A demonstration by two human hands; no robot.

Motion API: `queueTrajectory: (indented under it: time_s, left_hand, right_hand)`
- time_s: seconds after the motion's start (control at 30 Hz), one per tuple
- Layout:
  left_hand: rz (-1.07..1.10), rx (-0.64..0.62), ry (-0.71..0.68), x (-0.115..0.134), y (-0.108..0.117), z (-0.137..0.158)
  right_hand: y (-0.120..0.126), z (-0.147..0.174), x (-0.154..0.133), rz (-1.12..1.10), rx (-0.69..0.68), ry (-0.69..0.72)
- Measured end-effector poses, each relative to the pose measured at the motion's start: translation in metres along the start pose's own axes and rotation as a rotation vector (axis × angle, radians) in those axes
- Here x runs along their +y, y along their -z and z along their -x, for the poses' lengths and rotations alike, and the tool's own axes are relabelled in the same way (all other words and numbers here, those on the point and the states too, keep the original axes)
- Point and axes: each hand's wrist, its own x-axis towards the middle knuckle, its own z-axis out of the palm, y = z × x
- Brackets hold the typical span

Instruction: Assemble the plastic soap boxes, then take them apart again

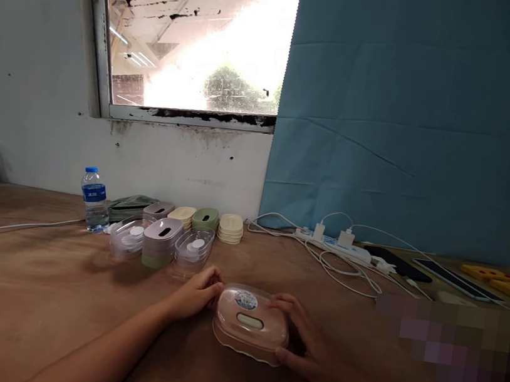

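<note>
A clear plastic box [259, 327] with rounded corners lies on the brown table before me. It has a round printed label [246, 300] and an oblong cream piece [250, 321] on top, and a wavy cream rim at the bottom. My right hand [303, 337] grips its right side, thumb at the near corner and fingers over the far edge. At the far left corner, my left hand [200, 291] is closed, with curled fingers pressed against the box. Its fingertips are partly hidden.
Behind stand a lilac-and-green box [161, 244], clear containers [193, 249], a green box [205, 219] and stacked cream pieces [230, 229]. A water bottle [93, 200] is at left. At right lie a power strip [342, 249], cables, a dark phone [396, 263] and yellow pieces [490, 274].
</note>
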Motion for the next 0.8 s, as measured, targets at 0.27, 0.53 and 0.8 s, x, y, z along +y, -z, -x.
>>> queueTrajectory:
  time_s: [0.27, 0.53, 0.8]
  left_hand:
    - [-0.197, 0.021, -0.068, 0.004, 0.000, 0.003]
    - [-0.331, 0.083, -0.145, 0.004, -0.001, 0.002]
    - [-0.252, -0.120, -0.273, 0.017, 0.001, 0.009]
  right_hand:
    - [-0.003, 0.001, 0.013, 0.024, 0.034, -0.002]
    - [-0.001, 0.000, 0.017, 0.032, 0.030, 0.016]
    - [-0.001, -0.013, 0.014, 0.194, 0.048, 0.160]
